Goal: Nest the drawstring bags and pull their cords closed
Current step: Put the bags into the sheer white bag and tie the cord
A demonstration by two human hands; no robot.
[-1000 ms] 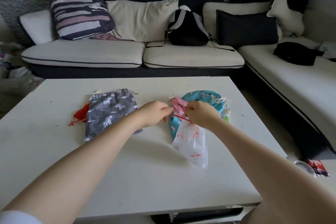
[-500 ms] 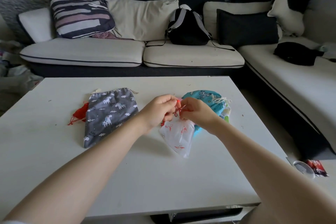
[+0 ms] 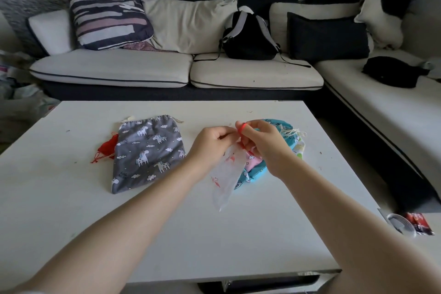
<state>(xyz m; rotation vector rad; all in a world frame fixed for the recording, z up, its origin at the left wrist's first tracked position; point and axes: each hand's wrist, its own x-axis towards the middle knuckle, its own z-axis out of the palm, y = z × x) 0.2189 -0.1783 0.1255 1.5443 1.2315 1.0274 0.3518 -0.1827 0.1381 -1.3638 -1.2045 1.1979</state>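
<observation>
A white tabletop (image 3: 119,222) fills the middle, and behind it at twelve o'clock runs a corner sofa (image 3: 114,71) with pale seat cushions. On the sofa a striped pillow (image 3: 105,5) leans at eleven o'clock beside a cream pillow (image 3: 188,24), a black backpack (image 3: 248,38) stands at twelve, a dark cushion (image 3: 327,38) sits at one, and a black pouch (image 3: 391,71) lies at two. At four o'clock, off the tabletop's edge, a roll of clear tape (image 3: 401,224) lies touching a red packet (image 3: 420,222).

Head view, down over table (image 3: 95,222)
</observation>
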